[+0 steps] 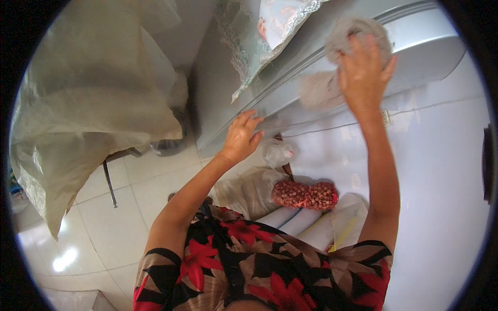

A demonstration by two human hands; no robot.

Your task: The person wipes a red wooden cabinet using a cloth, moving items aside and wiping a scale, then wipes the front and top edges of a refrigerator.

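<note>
In the upper right, my right hand (363, 74) presses a greyish-beige cloth (338, 39) against the silver-grey refrigerator (424, 58), near its rounded edge. Beneath the hand a blurred beige patch shows on the glossy surface; it looks like the cloth's reflection. My left hand (242, 134) holds nothing. Its fingers are spread near the refrigerator's lower edge; whether they touch it I cannot tell. A floral cover (282, 27) with lace trim hangs over the refrigerator, one corner pointing down between my hands.
At left, a large translucent plastic sheet (93, 89) drapes over something with thin metal legs (109, 184). Below my arms, a red net bag of small bulbs (305, 194) lies on white sacks (307, 219). A cable (428, 110) runs along the pale wall (435, 175) to a socket (386, 116).
</note>
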